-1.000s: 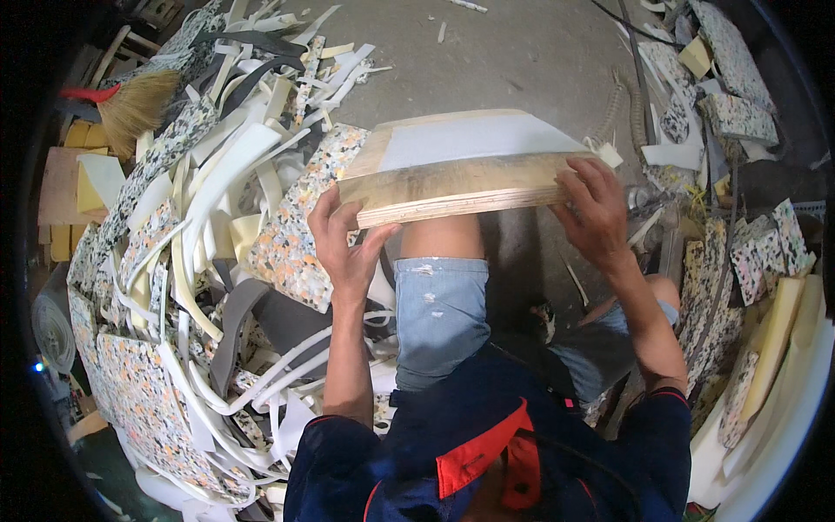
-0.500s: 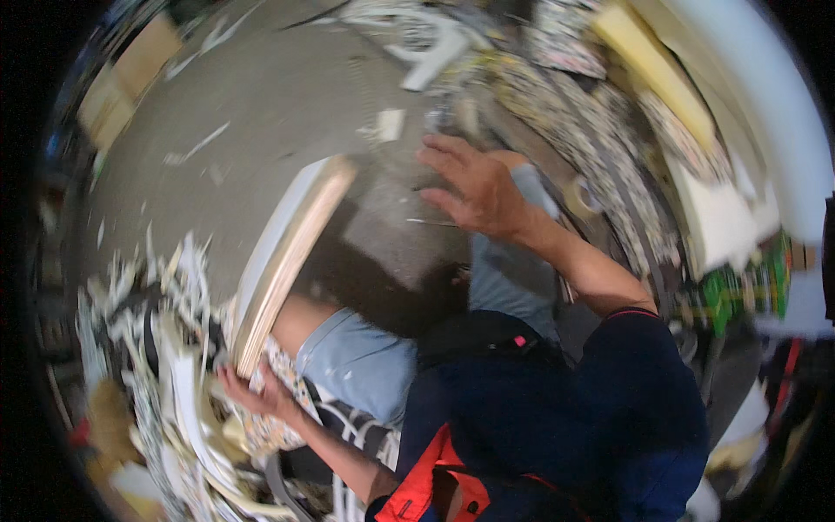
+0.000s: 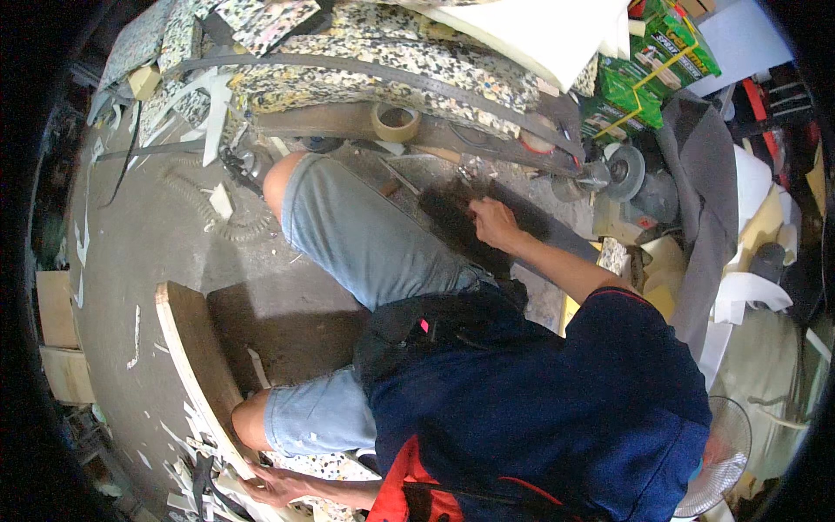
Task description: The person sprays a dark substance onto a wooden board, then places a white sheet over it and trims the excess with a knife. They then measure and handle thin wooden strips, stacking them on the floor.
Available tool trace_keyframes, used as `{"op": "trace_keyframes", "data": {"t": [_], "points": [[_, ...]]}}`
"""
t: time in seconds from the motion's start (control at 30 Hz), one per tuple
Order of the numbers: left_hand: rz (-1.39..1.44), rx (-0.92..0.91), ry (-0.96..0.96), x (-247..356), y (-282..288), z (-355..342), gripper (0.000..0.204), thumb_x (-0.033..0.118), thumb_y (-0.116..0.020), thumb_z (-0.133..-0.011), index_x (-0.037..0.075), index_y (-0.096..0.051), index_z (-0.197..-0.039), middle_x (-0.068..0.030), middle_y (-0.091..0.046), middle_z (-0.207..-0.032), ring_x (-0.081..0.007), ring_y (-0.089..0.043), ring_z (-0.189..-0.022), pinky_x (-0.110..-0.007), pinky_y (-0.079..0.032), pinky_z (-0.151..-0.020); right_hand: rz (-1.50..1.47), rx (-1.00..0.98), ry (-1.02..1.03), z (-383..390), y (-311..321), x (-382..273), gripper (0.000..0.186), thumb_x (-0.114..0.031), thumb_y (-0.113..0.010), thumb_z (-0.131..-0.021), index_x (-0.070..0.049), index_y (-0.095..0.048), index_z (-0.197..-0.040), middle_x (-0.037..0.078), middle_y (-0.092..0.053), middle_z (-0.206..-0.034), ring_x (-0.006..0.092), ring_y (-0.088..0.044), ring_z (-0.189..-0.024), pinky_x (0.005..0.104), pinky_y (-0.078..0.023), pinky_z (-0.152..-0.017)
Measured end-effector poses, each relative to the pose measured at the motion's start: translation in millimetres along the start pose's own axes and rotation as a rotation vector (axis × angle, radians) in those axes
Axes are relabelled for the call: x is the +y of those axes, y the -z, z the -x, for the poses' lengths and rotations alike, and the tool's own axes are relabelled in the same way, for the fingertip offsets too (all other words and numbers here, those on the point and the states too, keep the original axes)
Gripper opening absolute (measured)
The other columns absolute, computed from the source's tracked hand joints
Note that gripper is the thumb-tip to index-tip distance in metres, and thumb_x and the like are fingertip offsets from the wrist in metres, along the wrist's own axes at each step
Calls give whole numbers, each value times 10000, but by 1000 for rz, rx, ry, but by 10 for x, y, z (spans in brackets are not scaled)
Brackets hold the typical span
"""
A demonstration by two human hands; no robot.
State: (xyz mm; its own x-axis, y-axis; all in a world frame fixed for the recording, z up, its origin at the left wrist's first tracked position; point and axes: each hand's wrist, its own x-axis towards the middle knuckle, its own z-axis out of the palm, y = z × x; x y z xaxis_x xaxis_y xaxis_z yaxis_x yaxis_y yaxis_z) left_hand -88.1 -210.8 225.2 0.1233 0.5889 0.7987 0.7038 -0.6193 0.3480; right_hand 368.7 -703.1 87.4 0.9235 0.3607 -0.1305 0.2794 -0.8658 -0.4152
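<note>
A curved plywood panel (image 3: 187, 348) with a pale face stands on edge beside my left knee. At its near end, my left hand (image 3: 274, 485) grips the edge. My right hand (image 3: 496, 224) reaches to the floor past my right thigh, its fingers curled in a pinch. Whatever lies in those fingers, if anything, is too small or hidden to make out. A dark strip of material (image 3: 544, 217) lies around and beyond that hand. A roll of tan tape (image 3: 396, 123) stands farther off, next to the speckled foam (image 3: 391, 83).
Green boxes (image 3: 648, 70) tied with yellow strap sit at the far right, near a round metal disc (image 3: 624, 172). Dark grey fabric (image 3: 700, 191) hangs beside them. A fan (image 3: 722, 452) is at lower right. A coiled hose (image 3: 191, 196) and white scraps lie on the floor.
My view has turned to the right. My right hand has gone from raised and spread to low by the floor with curled fingers. The panel, still in my left hand, now rests lower.
</note>
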Motion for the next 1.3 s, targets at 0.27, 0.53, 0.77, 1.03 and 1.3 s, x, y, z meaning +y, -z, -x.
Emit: {"op": "trace_keyframes", "data": {"t": [0.27,0.53,0.77,1.03,1.3], "points": [[-340,-35,142,256,22,-111,425,368,-800,-892,35,-746,-1151,-113,-725,-1093,-227,-694,-986,-365,-575,-851,-46,-317,-210,411,-151,276,222,-94,-665,-821,-77,-740,-1029,259,-709,-1015,439,-685,-997,520,-561,-841],[-151,-51,113,280,35,59,476,398,-768,-920,33,-709,-1220,-119,-706,-1171,-244,-685,-1035,-387,-572,-888,54,-376,-351,306,-437,865,416,-151,-710,-827,-72,-687,-1235,220,-723,-1086,408,-685,-1058,492,-549,-925],[-152,-18,88,362,78,88,571,393,-766,-930,-21,-650,-1306,-194,-649,-1286,-275,-658,-1028,-389,-551,-890,52,-386,-319,241,-450,777,552,-360,-786,-835,-44,-630,-1260,239,-673,-1184,408,-650,-1127,505,-552,-931],[-219,-83,108,487,104,105,468,272,-728,-974,25,-628,-1358,-219,-588,-1394,-296,-633,-1185,-400,-547,-948,216,-335,-260,-102,-703,412,824,-416,-830,-793,-99,-455,-1455,236,-571,-1344,432,-605,-1186,525,-529,-962],[-335,-158,150,289,217,221,529,255,-725,-969,-29,-574,-1389,-228,-571,-1424,-324,-591,-1270,-416,-517,-1029,351,-474,-173,-356,-763,231,868,-523,-782,-782,-7,-473,-1408,222,-587,-1362,352,-574,-1284,514,-536,-979]]}}
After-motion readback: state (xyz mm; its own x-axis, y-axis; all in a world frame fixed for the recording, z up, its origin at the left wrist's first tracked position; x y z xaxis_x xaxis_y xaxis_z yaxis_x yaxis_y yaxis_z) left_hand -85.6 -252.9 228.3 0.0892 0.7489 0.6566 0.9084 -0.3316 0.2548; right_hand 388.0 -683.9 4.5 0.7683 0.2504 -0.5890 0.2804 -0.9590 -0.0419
